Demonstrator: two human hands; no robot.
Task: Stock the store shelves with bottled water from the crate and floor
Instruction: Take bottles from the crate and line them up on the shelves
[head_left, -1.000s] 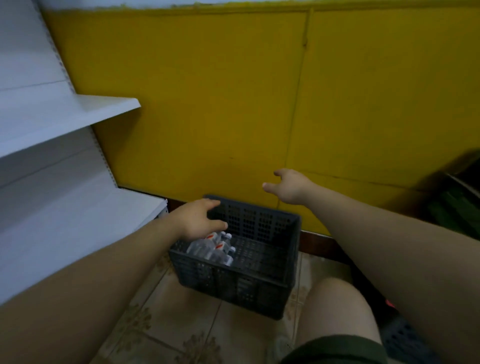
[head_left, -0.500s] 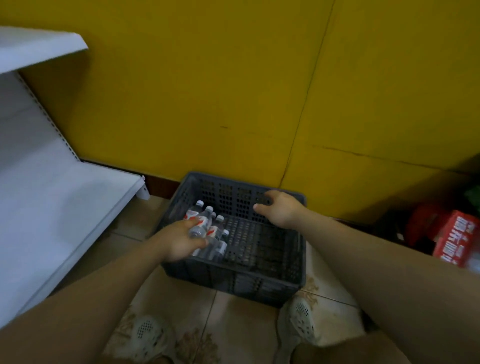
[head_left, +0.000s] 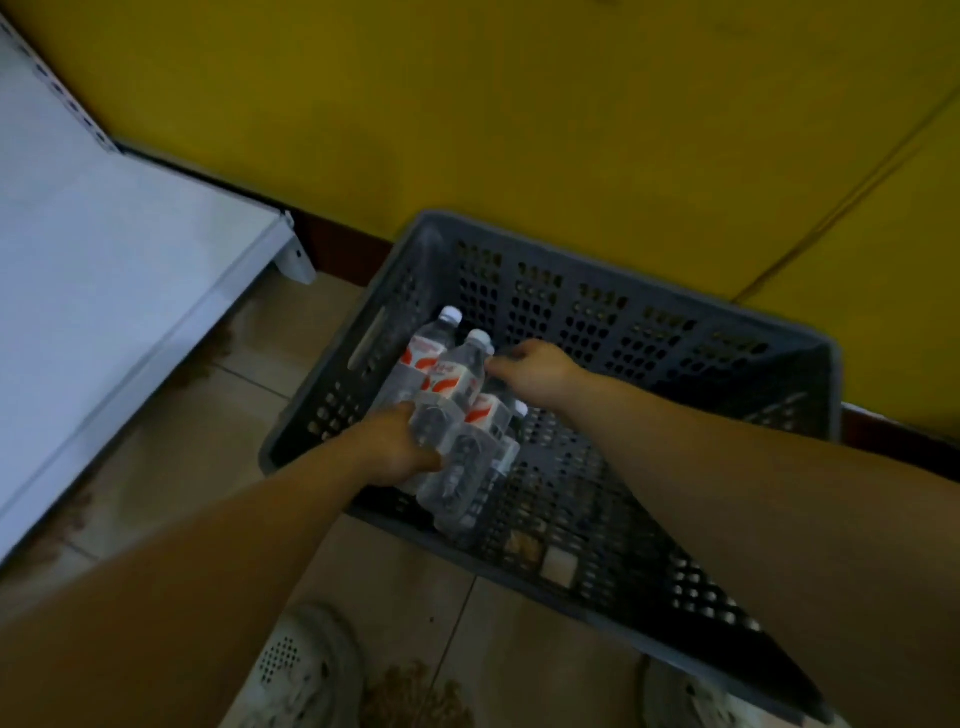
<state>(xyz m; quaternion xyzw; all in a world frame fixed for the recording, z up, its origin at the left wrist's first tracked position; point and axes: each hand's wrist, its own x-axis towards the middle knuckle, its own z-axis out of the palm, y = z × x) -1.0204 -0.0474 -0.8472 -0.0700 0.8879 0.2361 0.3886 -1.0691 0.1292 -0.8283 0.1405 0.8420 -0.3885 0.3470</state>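
Observation:
A dark grey perforated crate (head_left: 649, 332) stands on the tiled floor against the yellow wall. Several clear water bottles (head_left: 470, 447) with white caps and red-and-white labels lie bunched in its left half. My left hand (head_left: 397, 447) reaches over the near rim and grips the lower body of one bottle. Inside the crate, my right hand (head_left: 535, 371) curls its fingers round the neck end of a bottle (head_left: 462, 371) further back. The rest of the crate floor is bare.
A white store shelf (head_left: 119, 291) lies low at the left, its corner bracket near the crate. The yellow wall (head_left: 519, 104) is close behind. Two pale perforated shoes (head_left: 306, 670) stand on the floor tiles (head_left: 218, 415) just before the crate.
The view has tilted down and closer to the crate. My right hand went from the crate's far rim down onto the bottles; my left hand closed round a bottle's lower body.

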